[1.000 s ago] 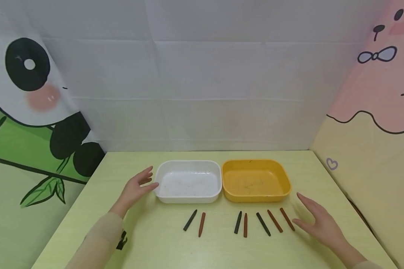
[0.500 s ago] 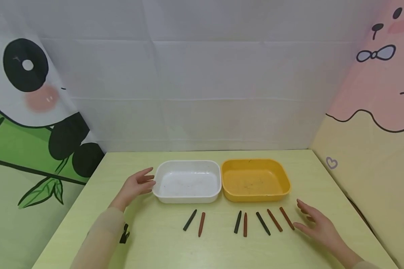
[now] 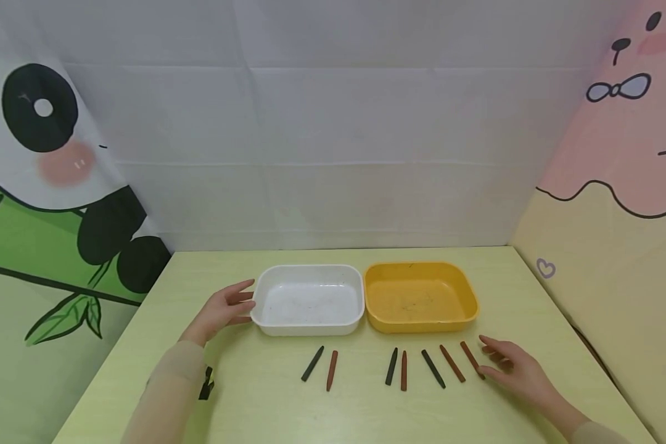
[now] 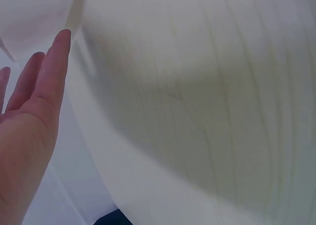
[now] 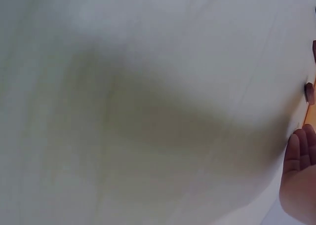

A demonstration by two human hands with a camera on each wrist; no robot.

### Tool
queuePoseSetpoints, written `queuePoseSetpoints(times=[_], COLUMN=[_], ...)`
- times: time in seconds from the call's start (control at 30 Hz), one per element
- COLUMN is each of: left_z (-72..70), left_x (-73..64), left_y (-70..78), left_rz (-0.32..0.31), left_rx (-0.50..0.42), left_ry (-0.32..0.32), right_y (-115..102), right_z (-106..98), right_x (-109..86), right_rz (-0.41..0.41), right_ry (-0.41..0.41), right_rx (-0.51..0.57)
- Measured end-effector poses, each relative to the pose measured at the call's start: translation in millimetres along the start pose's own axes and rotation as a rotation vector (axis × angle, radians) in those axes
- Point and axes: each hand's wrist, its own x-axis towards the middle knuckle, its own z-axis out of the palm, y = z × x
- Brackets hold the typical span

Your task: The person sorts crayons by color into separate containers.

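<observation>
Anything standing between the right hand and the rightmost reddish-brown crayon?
Nothing visible: the right hand is right beside the rightmost reddish-brown crayon; the other crayons all lie beyond it, farther left.

Seven crayons (image 3: 391, 367) before two trays (image 3: 311, 330)

The pale yellow bench (image 3: 283, 416) runs beneath the left hand (image 3: 218, 313) and right hand (image 3: 515, 372). Beyond them rises a creased whitish sheet (image 3: 333, 135). Outward of the left stands a cartoon wall (image 3: 50, 237); outward of the right, a pink-and-cream wall (image 3: 605, 240).
</observation>
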Motion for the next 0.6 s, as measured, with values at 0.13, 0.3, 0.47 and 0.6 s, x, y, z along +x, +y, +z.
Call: queuePoseSetpoints(times=[0.13,0.3,0.47,0.6], left_z=[0.4,1.7,2.1,2.1], left_x=[0.8,1.6,1.5,0.9], left_y=[-3.0,-5.2,-5.9,-5.3], left_rz=[-0.004,0.0,0.0,-0.008], left_rx=[-0.025,-0.039,-0.064,-0.086], left_ry=[-0.008,-0.017,-0.031,-0.032], right_y=[-1,-2,-3,-4], right_z=[4,8,14,15], right_x=[1.5,1.0,-0.7,-1.1], right_rz=[0.025,0.063,0.031,0.018], right_ry=[-0.009,-0.018,0.018,0.03], right_rx=[-0.003,-0.023,-0.072,-0.108])
